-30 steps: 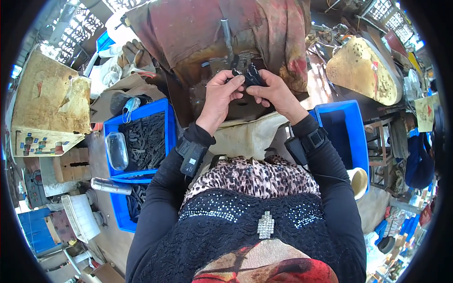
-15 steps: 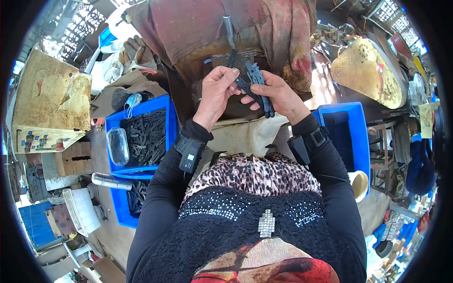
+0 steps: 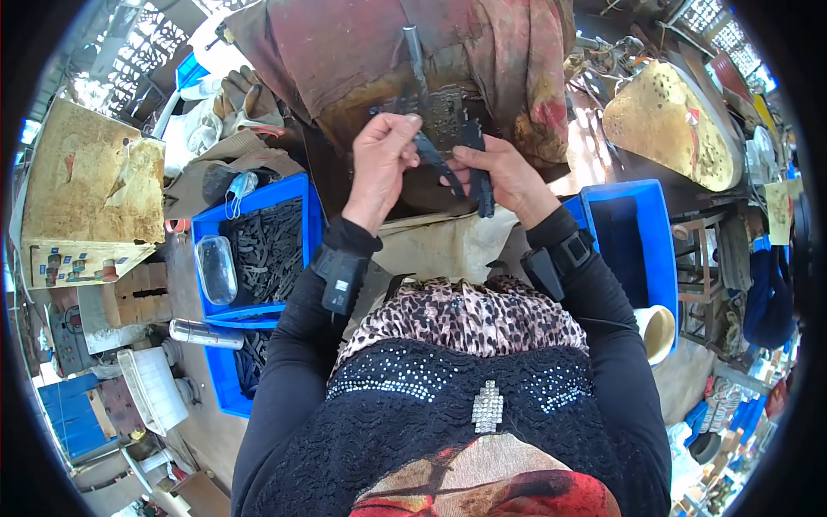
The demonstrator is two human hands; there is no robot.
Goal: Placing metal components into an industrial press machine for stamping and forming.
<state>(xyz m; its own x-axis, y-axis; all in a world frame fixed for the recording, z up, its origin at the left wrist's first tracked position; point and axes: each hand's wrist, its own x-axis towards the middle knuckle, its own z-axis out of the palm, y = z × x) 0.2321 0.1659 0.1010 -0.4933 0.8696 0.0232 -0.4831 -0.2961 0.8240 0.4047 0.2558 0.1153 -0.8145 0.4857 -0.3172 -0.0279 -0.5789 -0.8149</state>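
Observation:
Dark, narrow flat strips (image 3: 478, 164) are gripped between the thumb and fingers of my right hand (image 3: 504, 175). My left hand (image 3: 382, 165) is closed in a pinch on one end of another dark strip (image 3: 438, 159), which slants down toward my right fingers. Whether that strip is apart from the right-hand ones I cannot tell. Beyond my hands, a metal rod (image 3: 415, 59) stands in front of a dark, wet-looking surface (image 3: 444, 112). The strips' exact kind does not show.
Left of me, a blue crate (image 3: 312, 226) holds many dark strips and a clear plastic container (image 3: 215, 269). A steel flask (image 3: 205, 333) lies below it. On the right stand another blue crate (image 3: 659, 250) and a cream-coloured cup-shaped thing (image 3: 656, 334). Stained red cloth (image 3: 353, 52) drapes ahead.
My left hand has moved a little left and down, drawing a strip away from the right hand. The strips in my right hand have tilted more upright.

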